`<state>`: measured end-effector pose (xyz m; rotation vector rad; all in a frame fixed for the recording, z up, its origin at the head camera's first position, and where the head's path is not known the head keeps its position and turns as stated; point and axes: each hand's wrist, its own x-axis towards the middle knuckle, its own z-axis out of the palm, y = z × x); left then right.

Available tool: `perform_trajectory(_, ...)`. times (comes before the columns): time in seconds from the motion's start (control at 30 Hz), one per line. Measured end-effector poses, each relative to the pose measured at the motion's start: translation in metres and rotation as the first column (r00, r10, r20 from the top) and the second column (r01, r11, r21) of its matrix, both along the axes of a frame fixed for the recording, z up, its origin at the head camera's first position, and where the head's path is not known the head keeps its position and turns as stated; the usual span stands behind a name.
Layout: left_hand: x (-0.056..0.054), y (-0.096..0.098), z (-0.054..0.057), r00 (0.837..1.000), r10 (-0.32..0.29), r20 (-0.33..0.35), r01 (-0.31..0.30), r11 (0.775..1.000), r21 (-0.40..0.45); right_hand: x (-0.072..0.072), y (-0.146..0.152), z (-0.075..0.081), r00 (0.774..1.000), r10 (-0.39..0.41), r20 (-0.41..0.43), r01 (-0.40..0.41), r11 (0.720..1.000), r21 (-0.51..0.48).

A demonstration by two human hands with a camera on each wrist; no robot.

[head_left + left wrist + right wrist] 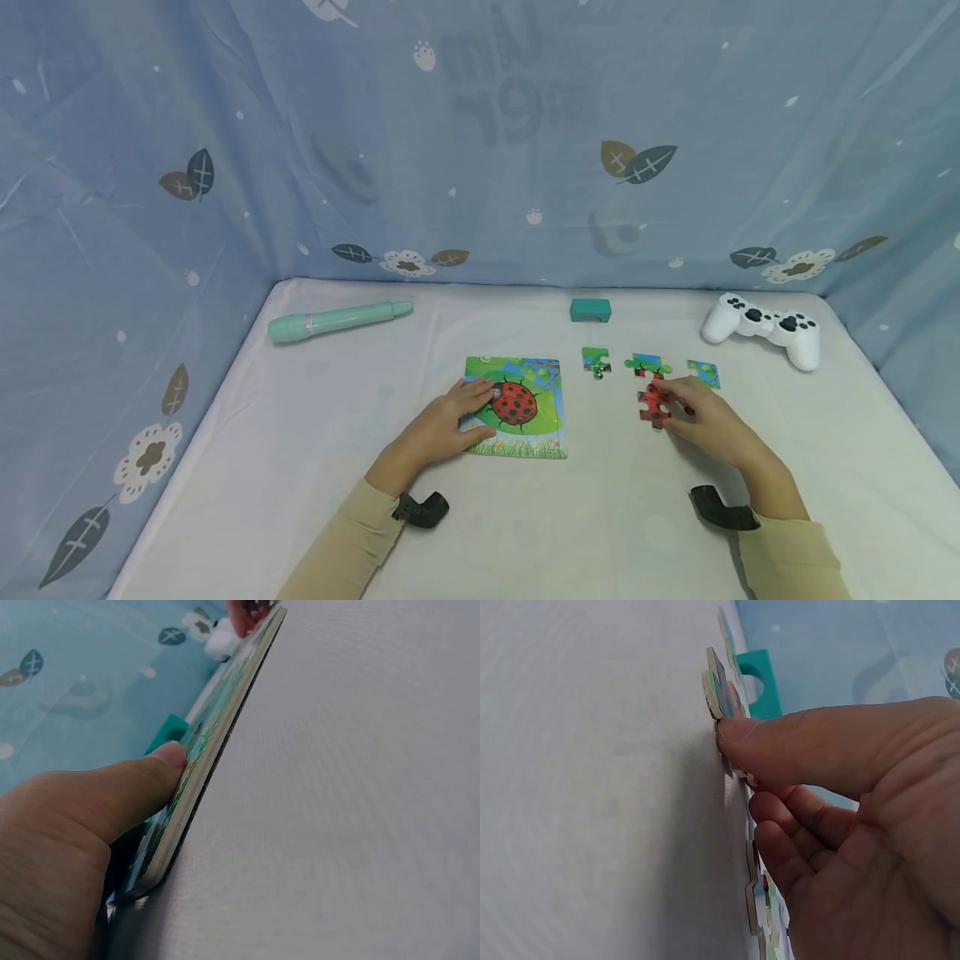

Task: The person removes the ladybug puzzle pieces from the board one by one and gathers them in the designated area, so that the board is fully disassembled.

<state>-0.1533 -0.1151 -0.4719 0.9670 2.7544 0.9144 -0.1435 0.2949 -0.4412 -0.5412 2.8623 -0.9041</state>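
Note:
A square ladybug puzzle picture [555, 417] lies flat on the white table. My left hand [442, 421] rests over its left side, fingers extended onto the picture. In the left wrist view, its thumb [171, 756] lies along the board's edge. To the right, my right hand [705, 417] pinches a red, black-spotted jigsaw piece [654, 407] between thumb and index finger. That thumb [739, 735] presses the piece's edge in the right wrist view, with the other fingers curled. A green and blue piece [647, 362] adjoins its upper end.
Two more loose pieces, one with a ladybug bit [596, 360] and one with leaves [705, 373], flank the held one. A teal arch block [590, 310], a white game controller [763, 327] and a mint-green tube [341, 321] lie toward the back, before a blue curtain [480, 167].

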Motion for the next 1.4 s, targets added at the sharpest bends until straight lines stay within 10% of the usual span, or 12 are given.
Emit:
perform_trajectory(0.8, -0.001, 0.001, -0.002, 1.000, -0.007, -0.014, 0.008, 1.000, 0.024, 0.005, -0.016, 0.008, 0.999, -0.012, 0.047, 0.015, 0.997, -0.080)
perform_trajectory(1.4, 0.014, -0.022, -0.005, 0.994, 0.096, -0.055, -0.095, 0.995, 0.012, -0.006, -0.123, 0.009, 0.975, 0.220, 0.014, -0.212, 0.953, -0.217)
